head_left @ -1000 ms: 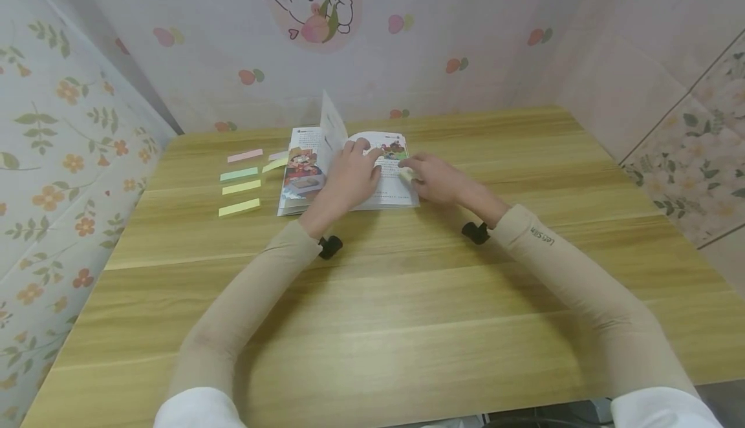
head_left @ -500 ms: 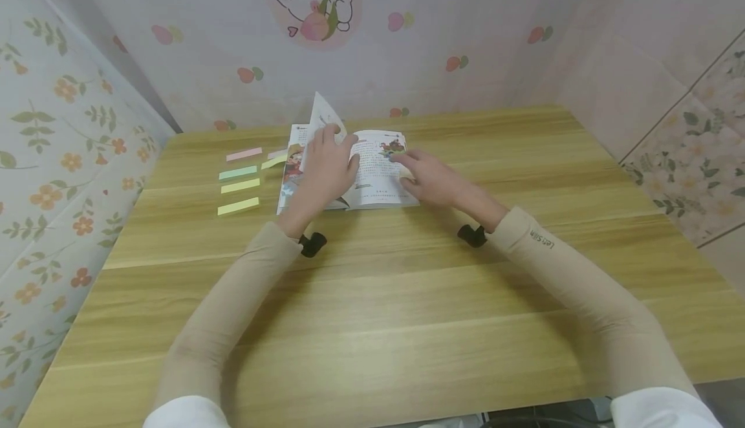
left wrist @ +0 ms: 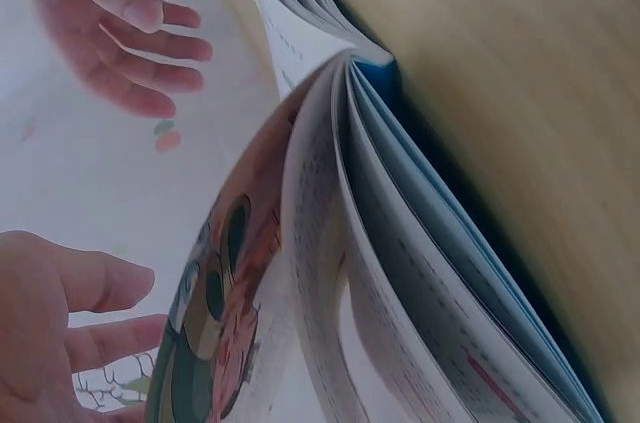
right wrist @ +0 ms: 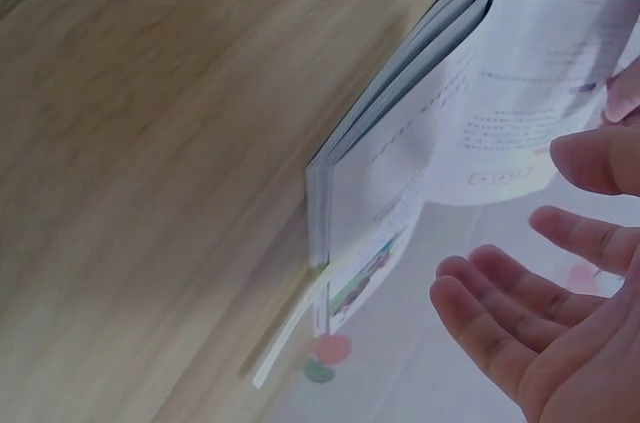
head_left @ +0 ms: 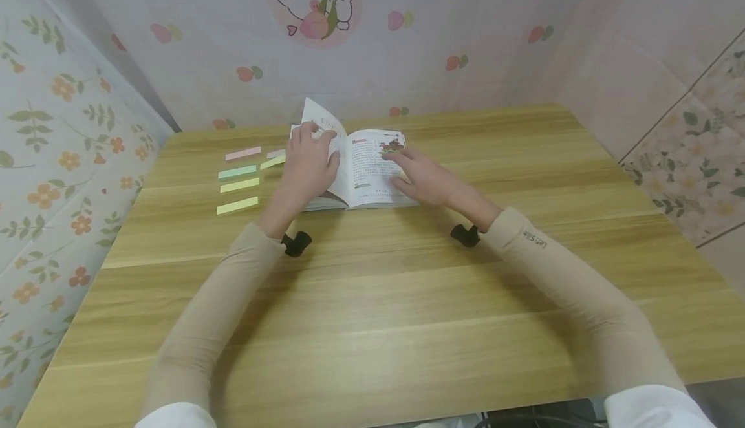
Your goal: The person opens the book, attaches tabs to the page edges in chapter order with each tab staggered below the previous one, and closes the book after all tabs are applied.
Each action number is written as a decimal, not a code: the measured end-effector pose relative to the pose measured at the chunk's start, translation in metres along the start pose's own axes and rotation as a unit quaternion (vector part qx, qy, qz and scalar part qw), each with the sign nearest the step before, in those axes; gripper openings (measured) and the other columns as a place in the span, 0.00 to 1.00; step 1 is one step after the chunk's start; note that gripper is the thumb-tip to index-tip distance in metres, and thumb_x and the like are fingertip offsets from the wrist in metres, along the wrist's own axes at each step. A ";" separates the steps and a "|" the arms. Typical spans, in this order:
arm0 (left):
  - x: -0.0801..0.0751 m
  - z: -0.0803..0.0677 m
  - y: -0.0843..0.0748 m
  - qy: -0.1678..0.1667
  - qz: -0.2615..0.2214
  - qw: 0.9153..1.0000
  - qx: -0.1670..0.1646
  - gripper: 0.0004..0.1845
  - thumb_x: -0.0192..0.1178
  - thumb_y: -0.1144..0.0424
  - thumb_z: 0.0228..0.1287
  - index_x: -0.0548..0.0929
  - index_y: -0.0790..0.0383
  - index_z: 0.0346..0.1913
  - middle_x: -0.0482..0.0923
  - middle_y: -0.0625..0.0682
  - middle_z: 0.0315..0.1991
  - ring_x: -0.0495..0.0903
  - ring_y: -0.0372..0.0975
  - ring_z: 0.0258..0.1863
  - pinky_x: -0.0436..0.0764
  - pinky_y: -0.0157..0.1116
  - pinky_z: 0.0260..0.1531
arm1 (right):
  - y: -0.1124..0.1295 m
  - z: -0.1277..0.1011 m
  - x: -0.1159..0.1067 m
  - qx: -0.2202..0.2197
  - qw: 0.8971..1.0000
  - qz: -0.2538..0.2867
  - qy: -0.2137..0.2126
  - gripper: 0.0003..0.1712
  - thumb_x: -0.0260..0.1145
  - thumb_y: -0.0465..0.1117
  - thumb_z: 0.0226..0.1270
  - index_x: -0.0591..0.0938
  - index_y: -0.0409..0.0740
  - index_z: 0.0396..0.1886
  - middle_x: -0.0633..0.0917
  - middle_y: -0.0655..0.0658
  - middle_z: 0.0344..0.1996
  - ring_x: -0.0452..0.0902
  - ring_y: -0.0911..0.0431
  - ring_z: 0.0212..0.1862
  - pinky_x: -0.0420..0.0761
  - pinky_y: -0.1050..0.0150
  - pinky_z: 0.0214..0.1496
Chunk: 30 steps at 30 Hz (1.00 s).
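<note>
An open book (head_left: 378, 172) with printed text and colour pictures lies near the back of the table. My left hand (head_left: 305, 164) is over its left side, fingers spread and relaxed against a lifted page (head_left: 320, 114) that curves up. In the left wrist view that hand (left wrist: 70, 333) has its thumb and fingers extended beside an illustrated page (left wrist: 240, 283). Over the right-hand page, my right hand (head_left: 427, 179) has loosely extended fingers near a small picture; contact is unclear. A pale yellow strip (right wrist: 285, 333) sticks out from the book's edge in the right wrist view.
Left of the book lie a pink strip (head_left: 243, 153), a green strip (head_left: 237, 172) and yellow strips (head_left: 237, 205). Another yellow strip (head_left: 272, 162) is by the book's left edge. A patterned curtain (head_left: 465, 33) hangs behind the wooden table (head_left: 372, 311).
My left hand has moved left, carrying the lifted page over to the left side. More of the right-hand page shows. The right hand has shifted slightly left over the page.
</note>
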<state>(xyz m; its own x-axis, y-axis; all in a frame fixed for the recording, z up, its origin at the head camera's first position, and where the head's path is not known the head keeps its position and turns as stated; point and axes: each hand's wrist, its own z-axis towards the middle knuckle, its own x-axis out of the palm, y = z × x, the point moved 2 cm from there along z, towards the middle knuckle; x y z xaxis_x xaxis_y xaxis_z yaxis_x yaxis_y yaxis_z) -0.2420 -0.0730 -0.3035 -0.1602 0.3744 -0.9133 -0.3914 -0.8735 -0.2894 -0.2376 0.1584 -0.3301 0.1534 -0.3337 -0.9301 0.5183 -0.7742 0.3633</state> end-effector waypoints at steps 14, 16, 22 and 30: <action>-0.005 -0.007 0.028 0.025 -0.063 0.996 -0.051 0.26 0.49 0.61 0.74 0.69 0.69 0.70 0.58 0.72 0.67 0.55 0.60 0.68 0.63 0.55 0.64 | 0.017 0.013 0.005 -0.008 1.000 0.008 0.007 0.32 0.59 0.42 0.77 0.64 0.39 0.75 0.65 0.31 0.72 0.61 0.40 0.73 0.63 0.46 0.74; -0.005 -0.009 0.032 0.031 -0.074 0.994 -0.068 0.28 0.49 0.60 0.74 0.66 0.69 0.72 0.57 0.71 0.68 0.55 0.59 0.69 0.67 0.56 0.62 | 0.019 0.015 0.006 -0.009 1.000 0.012 0.012 0.32 0.59 0.43 0.77 0.63 0.39 0.76 0.65 0.30 0.71 0.63 0.40 0.72 0.65 0.45 0.72; -0.007 -0.017 0.042 0.019 -0.100 0.991 -0.087 0.31 0.49 0.61 0.72 0.61 0.72 0.73 0.57 0.73 0.68 0.58 0.61 0.67 0.67 0.58 0.60 | 0.028 0.019 0.008 -0.007 0.999 0.016 0.026 0.34 0.59 0.45 0.77 0.62 0.40 0.77 0.64 0.30 0.71 0.66 0.40 0.69 0.70 0.43 0.68; -0.008 -0.029 0.052 0.026 -0.114 0.985 -0.126 0.33 0.48 0.58 0.72 0.58 0.71 0.75 0.57 0.73 0.69 0.63 0.61 0.65 0.72 0.60 0.56 | 0.038 0.026 0.016 -0.014 0.999 0.012 0.040 0.35 0.59 0.46 0.76 0.62 0.40 0.77 0.67 0.31 0.68 0.71 0.43 0.63 0.74 0.48 0.64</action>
<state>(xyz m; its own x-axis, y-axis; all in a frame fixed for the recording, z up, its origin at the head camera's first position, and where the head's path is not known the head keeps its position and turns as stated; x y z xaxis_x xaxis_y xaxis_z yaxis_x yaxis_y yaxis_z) -0.2348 -0.1301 -0.3190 -0.0452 0.5592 -0.8278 -0.1736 -0.8204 -0.5448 -0.2374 0.1094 -0.3298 0.2317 -0.3070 -0.9231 0.5369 -0.7510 0.3845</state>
